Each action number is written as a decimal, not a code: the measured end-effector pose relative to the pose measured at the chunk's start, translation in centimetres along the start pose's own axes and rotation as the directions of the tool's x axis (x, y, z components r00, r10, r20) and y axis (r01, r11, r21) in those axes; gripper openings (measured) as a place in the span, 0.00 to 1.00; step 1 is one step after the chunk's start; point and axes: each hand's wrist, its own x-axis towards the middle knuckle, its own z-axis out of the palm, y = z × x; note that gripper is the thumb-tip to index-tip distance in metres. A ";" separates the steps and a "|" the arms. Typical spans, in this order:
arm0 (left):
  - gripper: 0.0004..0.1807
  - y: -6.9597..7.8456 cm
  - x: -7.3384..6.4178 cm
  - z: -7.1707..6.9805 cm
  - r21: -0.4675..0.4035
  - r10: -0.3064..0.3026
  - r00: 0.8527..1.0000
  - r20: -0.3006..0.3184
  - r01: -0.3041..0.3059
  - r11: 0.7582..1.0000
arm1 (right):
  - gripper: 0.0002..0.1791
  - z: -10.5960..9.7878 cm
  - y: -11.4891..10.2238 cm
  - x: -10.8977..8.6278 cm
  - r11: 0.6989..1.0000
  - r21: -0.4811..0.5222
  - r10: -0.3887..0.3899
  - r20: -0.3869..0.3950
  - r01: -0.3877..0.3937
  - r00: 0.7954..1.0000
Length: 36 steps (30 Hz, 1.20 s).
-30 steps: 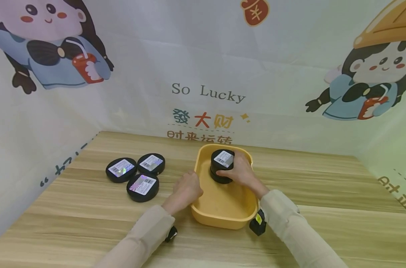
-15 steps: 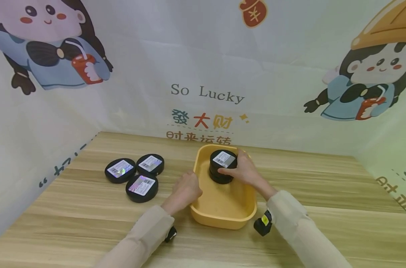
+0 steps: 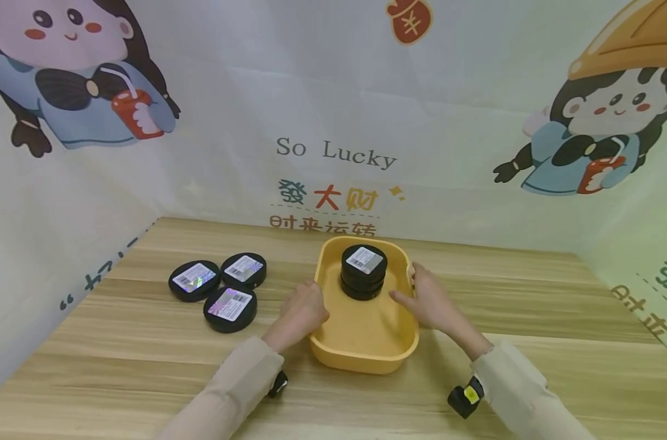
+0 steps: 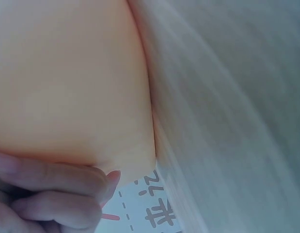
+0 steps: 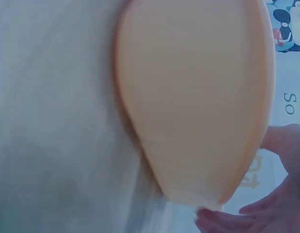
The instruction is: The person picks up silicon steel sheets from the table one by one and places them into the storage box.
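Note:
A yellow tub [image 3: 361, 360] stands on the table. My left hand [image 3: 302, 308] grips its left rim; in the left wrist view that hand's fingers [image 4: 62, 177] are curled beside the tub's wall. Inside the tub, towards its far end, is an upright stack of black round discs [image 3: 363, 281], the top one bearing a white label. At the right rim is my right hand [image 3: 429, 299], thumb over the inside and fingers outside. The right wrist view shows its fingers [image 5: 256, 221] loosely extended, apart from the thumb, with no disc held.
Left of the tub lie three more black discs [image 3: 230, 310] with shiny labels, close together on the wooden table [image 3: 119, 354]. A printed cloth [image 3: 229, 165] rises behind the table and along both sides.
My right hand has let go of the stacked discs and moved right to the tub's rim. The stack stays in the tub, and my left hand keeps its place.

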 end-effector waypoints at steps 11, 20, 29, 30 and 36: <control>0.17 0.1 0.1 0.2 0.011 -0.008 1.000 0.001 0.008 1.000 | 0.36 1.6 0.1 -1.7 0.988 0.123 0.083 0.102 -0.096 0.991; 0.17 0.1 0.2 0.1 0.006 -0.007 1.000 0.005 0.007 1.000 | 0.27 2.1 0.1 -1.6 0.985 0.081 0.145 0.085 -0.152 0.986; 0.17 -0.3 0.3 -0.1 -0.003 0.043 0.999 0.020 -0.043 0.999 | 0.29 2.1 -0.2 -1.6 0.982 0.067 0.166 0.115 -0.175 0.979; 0.17 -0.4 0.4 -0.1 -0.008 0.060 0.998 0.023 -0.059 0.998 | 0.29 2.1 -0.2 -1.5 0.984 0.057 0.163 0.114 -0.170 0.980; 0.13 -1.6 0.8 -0.4 -0.133 0.219 0.974 0.056 -0.210 0.969 | 0.27 2.3 -0.3 -1.4 0.985 0.025 0.168 0.093 -0.171 0.981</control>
